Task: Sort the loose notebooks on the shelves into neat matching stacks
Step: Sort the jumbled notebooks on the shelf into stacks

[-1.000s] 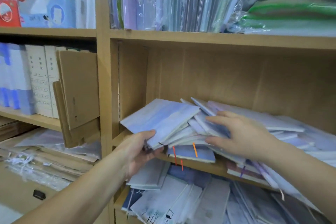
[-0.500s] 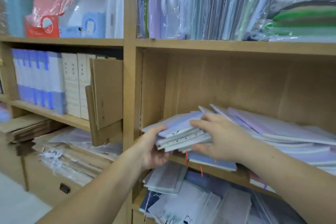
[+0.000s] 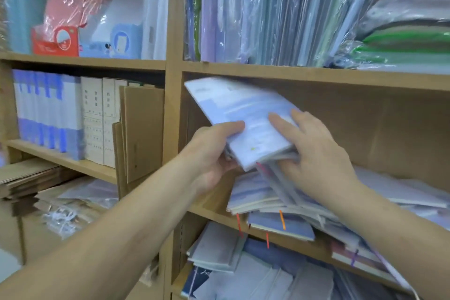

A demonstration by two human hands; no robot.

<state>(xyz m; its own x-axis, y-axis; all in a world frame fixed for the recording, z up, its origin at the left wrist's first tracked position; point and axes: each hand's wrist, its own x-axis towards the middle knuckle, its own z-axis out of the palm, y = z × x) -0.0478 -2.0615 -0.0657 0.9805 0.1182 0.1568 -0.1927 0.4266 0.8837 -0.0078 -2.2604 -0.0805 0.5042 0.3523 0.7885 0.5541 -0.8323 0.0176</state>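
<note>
The left hand (image 3: 214,153) grips the bundle of notebooks (image 3: 246,117) at its lower left corner, thumb on the cover, fingers beneath. The right hand (image 3: 314,151) spreads its fingers over the cover. Its thumb appears tucked under the lower edge, though motion blur leaves this uncertain. The bundle is tilted steeply, raised above the loose pile (image 3: 267,202) on the middle shelf (image 3: 209,210).

Hazards:
- The covers look slick, so lower notebooks may slide out of the tilted bundle.
- The loose pile overhangs the shelf edge, and a knock could tip it onto the lower shelf stock (image 3: 219,251).

Square the bundle before releasing.
</note>
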